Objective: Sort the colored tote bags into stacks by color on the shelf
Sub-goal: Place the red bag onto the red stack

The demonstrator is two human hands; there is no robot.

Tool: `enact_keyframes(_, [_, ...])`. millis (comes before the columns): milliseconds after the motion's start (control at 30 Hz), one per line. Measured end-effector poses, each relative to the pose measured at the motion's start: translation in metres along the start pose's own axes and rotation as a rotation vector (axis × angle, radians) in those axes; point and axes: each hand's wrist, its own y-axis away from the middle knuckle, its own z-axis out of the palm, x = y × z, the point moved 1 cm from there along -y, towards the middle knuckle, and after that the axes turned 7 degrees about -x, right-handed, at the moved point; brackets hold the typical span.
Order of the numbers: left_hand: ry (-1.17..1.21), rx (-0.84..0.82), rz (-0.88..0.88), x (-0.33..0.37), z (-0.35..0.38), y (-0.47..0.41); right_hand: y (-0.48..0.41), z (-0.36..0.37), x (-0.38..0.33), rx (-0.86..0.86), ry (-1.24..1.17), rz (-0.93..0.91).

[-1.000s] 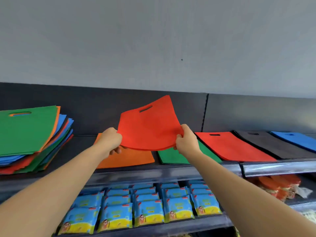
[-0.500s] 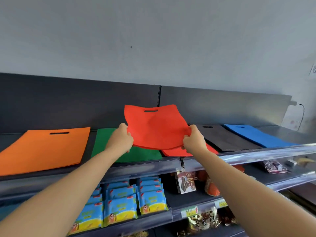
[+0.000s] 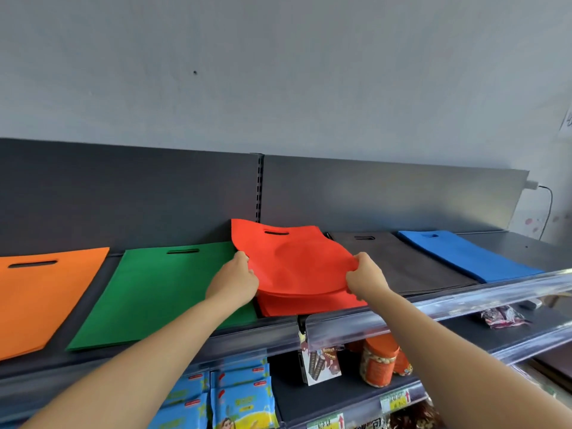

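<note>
Both hands hold one red bag point(image 3: 297, 258) by its sides. The left hand point(image 3: 233, 281) pinches the edge at 9 o'clock. The right hand point(image 3: 365, 275) pinches the edge at 3 o'clock. The bag is right over the red stack point(image 3: 309, 305) on the shelf point(image 3: 520, 246), with its far end lifted up. From the stack, the green bag point(image 3: 154, 289) lies at 9 o'clock, and the orange bag point(image 3: 40, 298) is further that way. The black bag point(image 3: 399, 261) lies at 3 o'clock, then the blue bag point(image 3: 464, 255). Blue snack packs point(image 3: 241, 397) and a jar point(image 3: 380, 360) sit lower down, at 6 o'clock.
</note>
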Motion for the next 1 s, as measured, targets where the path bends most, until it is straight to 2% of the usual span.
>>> enact_keyframes(200, [-0.123,-0.093,-0.102,0.010,0.017,-0.004,-0.017,-0.010,0.018,-0.065,0.213,0.044])
enact_keyframes(367, [-0.342,-0.160,-0.168,0.021,0.023,0.006,-0.022,-0.019,0.025,-0.131,0.475,0.020])
enact_keyframes(533, [-0.437,-0.167,-0.218,0.029,0.029,0.012,-0.024,-0.025,0.031,-0.173,0.595,-0.008])
enact_keyframes(633, [-0.507,-0.123,-0.203,0.033,0.028,0.016,-0.025,-0.026,0.029,-0.138,0.715,-0.025])
enact_keyframes(700, [-0.507,-0.082,-0.188,0.034,0.024,0.021,-0.026,-0.023,0.021,-0.081,0.776,-0.109])
enact_keyframes(767, [-0.484,-0.024,-0.184,0.033,0.014,0.028,-0.024,-0.015,0.008,-0.063,0.729,-0.224])
enact_keyframes(1000, [-0.622,0.182,-0.241,-0.007,-0.044,0.078,0.017,0.046,-0.057,-0.196,0.546,-0.603])
